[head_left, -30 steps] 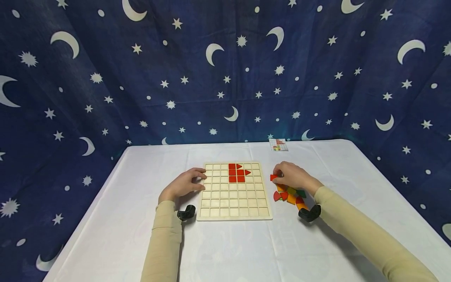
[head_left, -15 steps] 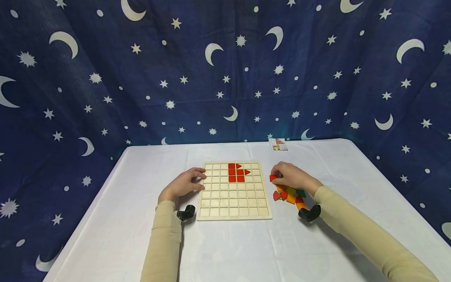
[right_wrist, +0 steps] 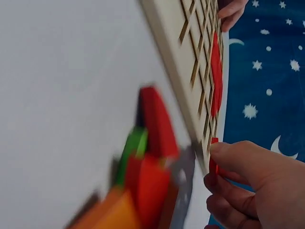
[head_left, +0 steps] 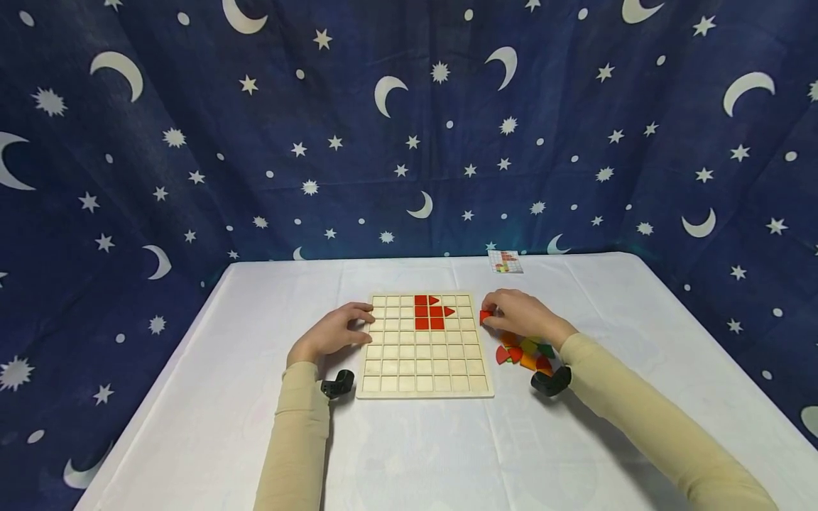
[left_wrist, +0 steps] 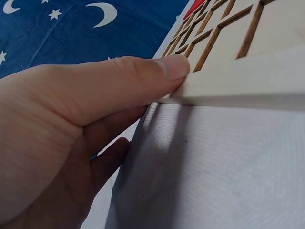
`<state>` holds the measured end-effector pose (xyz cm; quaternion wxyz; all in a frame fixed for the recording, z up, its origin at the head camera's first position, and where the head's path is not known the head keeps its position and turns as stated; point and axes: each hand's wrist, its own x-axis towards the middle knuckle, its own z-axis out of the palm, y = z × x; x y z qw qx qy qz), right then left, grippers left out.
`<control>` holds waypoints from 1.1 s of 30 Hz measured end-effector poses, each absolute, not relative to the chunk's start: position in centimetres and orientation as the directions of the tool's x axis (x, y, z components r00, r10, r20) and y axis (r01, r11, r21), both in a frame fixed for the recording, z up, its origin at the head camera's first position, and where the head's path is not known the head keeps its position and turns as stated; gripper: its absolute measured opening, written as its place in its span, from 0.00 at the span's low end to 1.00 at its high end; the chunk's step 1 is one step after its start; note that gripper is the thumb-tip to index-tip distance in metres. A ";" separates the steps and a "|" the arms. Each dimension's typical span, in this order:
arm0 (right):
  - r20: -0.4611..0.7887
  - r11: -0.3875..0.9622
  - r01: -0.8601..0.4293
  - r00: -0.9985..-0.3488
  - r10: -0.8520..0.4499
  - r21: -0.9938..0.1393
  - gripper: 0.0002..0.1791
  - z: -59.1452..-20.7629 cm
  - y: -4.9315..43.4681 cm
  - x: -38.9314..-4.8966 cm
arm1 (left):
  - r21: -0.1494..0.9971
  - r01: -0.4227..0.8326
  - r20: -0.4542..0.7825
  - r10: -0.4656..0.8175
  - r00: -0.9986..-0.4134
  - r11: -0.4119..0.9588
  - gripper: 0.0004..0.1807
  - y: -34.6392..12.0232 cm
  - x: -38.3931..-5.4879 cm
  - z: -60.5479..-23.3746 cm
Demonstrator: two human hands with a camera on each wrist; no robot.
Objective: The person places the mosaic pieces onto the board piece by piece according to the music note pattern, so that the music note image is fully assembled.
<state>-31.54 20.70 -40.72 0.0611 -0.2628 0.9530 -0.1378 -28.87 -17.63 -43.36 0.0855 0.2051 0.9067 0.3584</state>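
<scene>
Two hands flank a board (head_left: pixel 424 367), left (head_left: pixel 328 333) resting loosely on its edge, right (head_left: pixel 524 315) pinching a red piece (head_left: pixel 484 318).

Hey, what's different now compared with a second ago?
The right hand, pinching the same red piece, has moved leftward from the loose pieces to the right edge of the grid board. Nothing was newly gripped or released. The left hand stayed at the board's left edge; the red shapes on it are unchanged.
</scene>
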 end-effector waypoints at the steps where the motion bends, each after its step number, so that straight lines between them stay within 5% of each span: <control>1: -0.031 0.809 -0.506 -0.842 -0.538 -0.300 0.12 -40.7 20.3 -31.6 | 0.684 0.312 -0.007 0.433 -0.901 0.659 0.20 -17.7 -28.8 -43.4; 12: 0.011 0.743 -0.597 -0.782 -0.624 -0.302 0.14 -40.7 16.4 -31.4 | 0.695 0.303 -0.008 0.428 -0.904 0.652 0.20 -17.5 -28.6 -43.1; 33: 0.015 0.740 -0.587 -0.787 -0.617 -0.327 0.12 -41.6 15.7 -31.9 | 0.676 0.330 0.003 0.445 -0.896 0.659 0.21 -17.6 -28.6 -43.0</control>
